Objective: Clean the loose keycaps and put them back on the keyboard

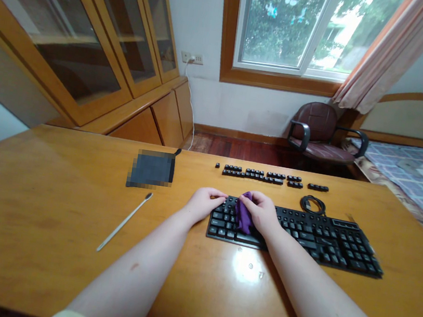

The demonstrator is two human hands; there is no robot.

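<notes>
A black keyboard point(303, 235) lies on the wooden table in front of me, its upper row of keycaps off. My left hand point(205, 203) grips its upper left corner, thumb and fingers closed at the edge. Bunched in the fingers of my right hand point(262, 213) is a purple cloth point(243, 215), pressed against the keys on the keyboard's left part. Loose black keycaps point(254, 175) stand in two rows beyond the keyboard. Its coiled cable point(312, 205) rests behind the keyboard. My right hand hides some middle keys.
A white toothbrush point(124, 222) with dark bristles lies left of my hands. Behind it is a dark pouch point(153, 168), partly pixelated. The table point(50, 209) ends at a far edge just past the keycaps. Beyond stand a chair point(318, 126), a bed and a glass-fronted cabinet.
</notes>
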